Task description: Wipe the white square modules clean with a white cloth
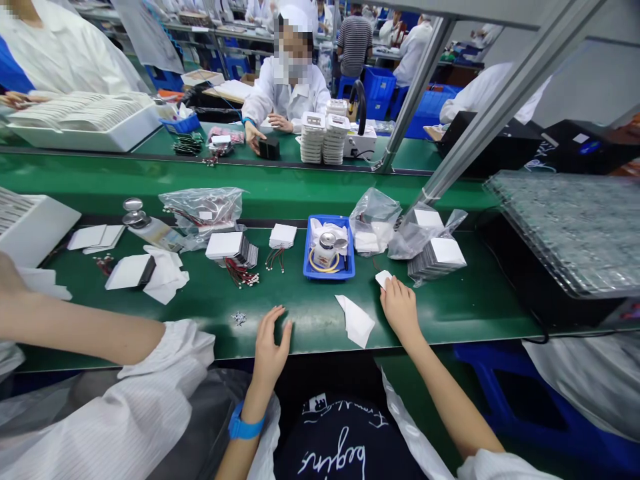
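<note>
My right hand [400, 308] is closed on a small white flat piece [383, 278], whose far corner shows past the fingertips. The rest of the piece is hidden under the hand. Left of that hand lies a folded white wipe [356, 321] on the green worktop. My left hand [273, 347], with a blue band at the wrist, rests near the front edge, fingers apart and nothing in them. A small heap of screw-like bits [239, 319] lies to its left. Stacked white-topped flat pieces [440, 257] stand beyond my right hand.
A blue tray [329, 275] holds a pump bottle. Left of it are wired white packs [282, 236] and a larger wired stack [225, 245]. A co-worker's bare forearm [75, 320] reaches in from the left. Clear plastic trays [575, 227] are piled at right.
</note>
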Action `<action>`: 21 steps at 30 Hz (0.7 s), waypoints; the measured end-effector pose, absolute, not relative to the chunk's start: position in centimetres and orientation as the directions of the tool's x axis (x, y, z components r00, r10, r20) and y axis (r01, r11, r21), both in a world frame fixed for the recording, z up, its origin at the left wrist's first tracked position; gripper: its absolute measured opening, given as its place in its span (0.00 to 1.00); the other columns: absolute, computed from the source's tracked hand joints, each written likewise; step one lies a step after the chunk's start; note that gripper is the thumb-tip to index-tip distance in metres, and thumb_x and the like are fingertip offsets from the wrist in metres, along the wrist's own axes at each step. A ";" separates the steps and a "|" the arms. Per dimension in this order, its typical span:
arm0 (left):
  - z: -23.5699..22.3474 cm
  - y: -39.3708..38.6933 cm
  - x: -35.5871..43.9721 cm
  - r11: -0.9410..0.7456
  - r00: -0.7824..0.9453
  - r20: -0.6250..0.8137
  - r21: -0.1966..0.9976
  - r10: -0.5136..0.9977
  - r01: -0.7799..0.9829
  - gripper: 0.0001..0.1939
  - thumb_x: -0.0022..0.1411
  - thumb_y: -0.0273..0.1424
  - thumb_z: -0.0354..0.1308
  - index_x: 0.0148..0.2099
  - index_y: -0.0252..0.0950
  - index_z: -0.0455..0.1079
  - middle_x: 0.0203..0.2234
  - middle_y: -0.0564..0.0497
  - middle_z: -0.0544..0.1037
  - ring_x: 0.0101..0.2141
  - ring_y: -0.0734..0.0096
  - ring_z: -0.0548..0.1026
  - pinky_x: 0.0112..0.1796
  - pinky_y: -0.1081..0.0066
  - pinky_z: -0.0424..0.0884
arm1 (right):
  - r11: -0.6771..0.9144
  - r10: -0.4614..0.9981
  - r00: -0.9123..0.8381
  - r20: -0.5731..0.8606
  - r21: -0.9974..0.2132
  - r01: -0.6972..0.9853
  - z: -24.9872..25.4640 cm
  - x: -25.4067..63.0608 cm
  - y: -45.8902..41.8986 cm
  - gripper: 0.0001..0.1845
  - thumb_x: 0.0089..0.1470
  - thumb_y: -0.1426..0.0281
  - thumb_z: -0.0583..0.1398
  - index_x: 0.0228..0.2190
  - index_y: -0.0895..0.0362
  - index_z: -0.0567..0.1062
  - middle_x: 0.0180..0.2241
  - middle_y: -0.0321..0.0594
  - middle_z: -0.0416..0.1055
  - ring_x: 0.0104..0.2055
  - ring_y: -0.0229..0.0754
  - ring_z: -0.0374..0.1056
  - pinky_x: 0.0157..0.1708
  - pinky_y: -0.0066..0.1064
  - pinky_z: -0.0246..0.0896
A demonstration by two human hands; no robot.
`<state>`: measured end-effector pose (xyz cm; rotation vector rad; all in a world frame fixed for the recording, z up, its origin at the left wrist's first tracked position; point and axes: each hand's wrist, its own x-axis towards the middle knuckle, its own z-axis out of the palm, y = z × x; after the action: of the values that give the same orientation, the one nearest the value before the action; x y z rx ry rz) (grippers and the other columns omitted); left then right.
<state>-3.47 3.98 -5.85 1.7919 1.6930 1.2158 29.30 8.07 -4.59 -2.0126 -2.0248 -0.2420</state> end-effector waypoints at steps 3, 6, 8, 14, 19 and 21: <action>-5.9 4.0 -3.4 -0.191 -0.112 0.319 0.776 0.941 0.601 0.14 0.68 0.37 0.52 0.54 0.41 0.67 0.51 0.41 0.74 0.55 0.53 0.71 0.55 0.50 0.69 | 0.023 0.947 -0.014 0.321 -0.023 0.999 -4.4 29.2 7.8 0.22 0.67 0.67 0.47 0.53 0.65 0.70 0.56 0.63 0.68 0.55 0.60 0.66 0.52 0.49 0.56; -6.0 4.0 -3.5 -0.187 -0.117 0.316 0.778 0.941 0.600 0.14 0.68 0.38 0.52 0.53 0.40 0.67 0.50 0.42 0.75 0.55 0.54 0.71 0.55 0.51 0.69 | 0.016 0.940 -0.018 0.342 0.011 1.000 -4.5 29.2 7.7 0.22 0.67 0.67 0.46 0.52 0.67 0.71 0.55 0.65 0.69 0.54 0.61 0.67 0.50 0.49 0.57; -6.0 4.0 -3.5 -0.185 -0.113 0.312 0.777 0.943 0.601 0.14 0.68 0.38 0.52 0.53 0.40 0.67 0.51 0.42 0.75 0.55 0.54 0.71 0.55 0.51 0.69 | 0.015 0.933 -0.022 0.358 0.022 1.000 -4.6 29.3 7.9 0.22 0.67 0.68 0.46 0.52 0.66 0.71 0.53 0.64 0.71 0.52 0.59 0.68 0.50 0.48 0.57; -6.2 3.9 -3.7 -0.182 -0.101 0.303 0.773 0.948 0.608 0.15 0.69 0.38 0.52 0.54 0.39 0.67 0.51 0.40 0.74 0.55 0.53 0.71 0.55 0.50 0.68 | 0.047 0.911 -0.061 0.407 0.043 0.998 -4.6 30.2 8.6 0.20 0.68 0.68 0.47 0.50 0.66 0.72 0.49 0.59 0.75 0.48 0.53 0.71 0.46 0.41 0.57; -6.3 4.0 -3.7 -0.182 -0.100 0.301 0.774 0.948 0.607 0.16 0.69 0.38 0.52 0.54 0.37 0.67 0.51 0.40 0.74 0.56 0.53 0.71 0.56 0.50 0.68 | 0.083 0.895 -0.098 0.436 0.054 0.995 -4.4 30.8 8.9 0.20 0.68 0.67 0.48 0.47 0.66 0.74 0.46 0.57 0.77 0.44 0.49 0.73 0.44 0.37 0.56; -6.4 4.0 -3.8 -0.180 -0.100 0.299 0.775 0.949 0.605 0.16 0.69 0.39 0.52 0.53 0.37 0.68 0.51 0.40 0.74 0.56 0.53 0.71 0.56 0.50 0.68 | 0.096 0.893 -0.107 0.437 0.047 0.994 -4.3 31.0 8.9 0.20 0.68 0.66 0.49 0.47 0.66 0.74 0.46 0.56 0.78 0.44 0.49 0.73 0.44 0.37 0.56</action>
<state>-3.77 3.97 -6.39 1.7861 1.6966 1.1885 30.99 8.88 -4.35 -1.8693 -2.0817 -0.4825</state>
